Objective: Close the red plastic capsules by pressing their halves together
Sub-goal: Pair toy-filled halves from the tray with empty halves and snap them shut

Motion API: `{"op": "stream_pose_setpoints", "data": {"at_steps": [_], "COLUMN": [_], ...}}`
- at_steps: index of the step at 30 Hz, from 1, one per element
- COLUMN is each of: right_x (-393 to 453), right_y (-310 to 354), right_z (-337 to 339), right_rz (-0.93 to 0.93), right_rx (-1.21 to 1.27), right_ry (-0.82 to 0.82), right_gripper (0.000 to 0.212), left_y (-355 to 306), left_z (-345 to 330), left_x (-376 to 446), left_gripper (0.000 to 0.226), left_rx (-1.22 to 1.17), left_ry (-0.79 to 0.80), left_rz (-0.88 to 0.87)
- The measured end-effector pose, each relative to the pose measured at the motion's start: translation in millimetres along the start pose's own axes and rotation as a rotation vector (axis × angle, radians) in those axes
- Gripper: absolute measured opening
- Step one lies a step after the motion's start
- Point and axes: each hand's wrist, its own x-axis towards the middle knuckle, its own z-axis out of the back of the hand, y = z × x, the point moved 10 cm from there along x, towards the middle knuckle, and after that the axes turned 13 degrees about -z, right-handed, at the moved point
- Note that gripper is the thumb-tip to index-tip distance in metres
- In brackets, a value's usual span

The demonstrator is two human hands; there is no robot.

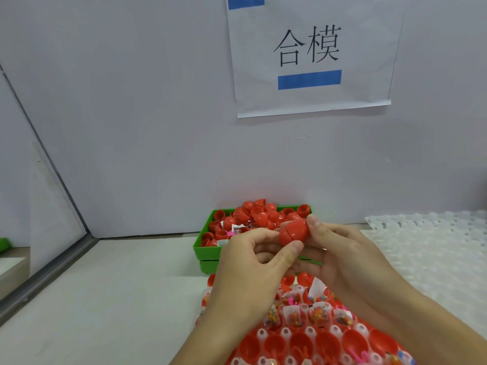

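A red capsule [292, 231] with its two halves joined along a visible seam is held in the air in front of me. My left hand [253, 262] pinches its left end, thumb underneath. My right hand [350, 256] grips the right end, with the thumb on top. Below my hands lies a clear tray [287, 335] holding several open red capsule halves, some with small bags of coloured toys inside. Behind the capsule stands a green bin [208, 250] heaped with red capsule halves [261, 214].
A stack of clear empty moulded trays [432, 248] lies on the white table at the right. A white wall with a taped paper sign [311, 54] stands close behind the bin. A metal rail [47, 275] and a side panel bound the table at the left.
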Motion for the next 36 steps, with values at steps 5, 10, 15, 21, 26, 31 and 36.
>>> {"op": "stream_pose_setpoints", "data": {"at_steps": [5,10,15,21,26,31,36], "right_x": [0.1,3.5,48.5,126.0,149.9,151.3,145.4], "right_y": [-4.9,-1.7,27.2,65.8,83.6,84.1,81.4], "right_z": [5.4,13.2,3.4,1.0,-19.8,-27.4,-24.9], "right_rz": [-0.012,-0.026,-0.015,0.069,0.204,0.329,0.353], "right_rx": [-0.025,-0.174,-0.306,-0.732,-1.243,-1.461,-1.476], "right_ry": [-0.072,-0.2,-0.236,-0.233,-0.073,-0.06,-0.069], "right_gripper": [0.035,0.029,0.029,0.015,0.042,0.042,0.034], "left_y": [-0.2,1.2,17.5,43.9,28.5,17.7,31.4], "left_z": [7.6,9.8,30.9,57.1,38.5,17.9,21.5], "left_x": [-0.9,6.6,61.2,132.3,148.1,139.2,139.3], "left_gripper": [0.015,0.034,0.012,0.023,0.033,0.034,0.042], "left_rx": [0.121,0.142,0.195,0.378,0.85,1.164,1.167], "left_ry": [-0.043,0.011,0.002,0.17,0.606,0.79,0.745], "left_rz": [-0.011,0.052,0.033,-0.011,-0.383,-0.658,-0.559]}}
